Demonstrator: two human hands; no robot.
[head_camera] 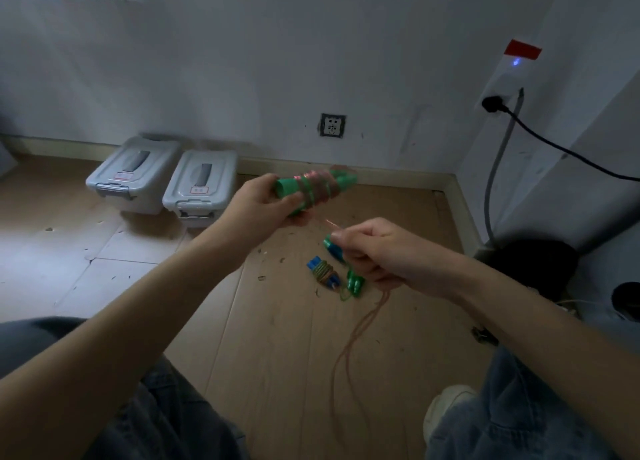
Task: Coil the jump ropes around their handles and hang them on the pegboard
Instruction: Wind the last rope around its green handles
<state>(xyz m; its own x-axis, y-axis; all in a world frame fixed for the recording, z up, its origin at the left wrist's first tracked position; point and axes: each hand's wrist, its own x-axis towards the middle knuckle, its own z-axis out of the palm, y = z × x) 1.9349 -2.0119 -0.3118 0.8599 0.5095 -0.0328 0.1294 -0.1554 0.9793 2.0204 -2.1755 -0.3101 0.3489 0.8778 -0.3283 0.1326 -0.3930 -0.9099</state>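
— Holding the pair of green plastic jump-rope handles (pixel 313 191) up over the wooden floor (pixel 277 338), is that the left hand (pixel 258 203)?

— Yes. Its fingers and thumb are curled round the blunt end of the handles, which lie nearly level, tips pointing right. A thin pink rope (pixel 349 338) is wound round their middle in many turns.

— And the loose part of that rope?

— It runs from the handles to the right hand (pixel 377 252), which pinches it between thumb and forefinger, then it hangs down and trails on the floor between the person's knees.

— What lies under the right hand?

— A blue-handled jump rope bundle with green cord coiled round it (pixel 324 273) lies on the floor. Just beside it sit more green handles (pixel 356 283), partly hidden by the hand; I cannot tell how they are wound.

— Farther out?

— Two grey plastic lidded storage boxes (pixel 166 179) stand side by side against the white wall, a wall socket (pixel 332 125) is to their right, and a black cable (pixel 554 144) is plugged in at the corner.
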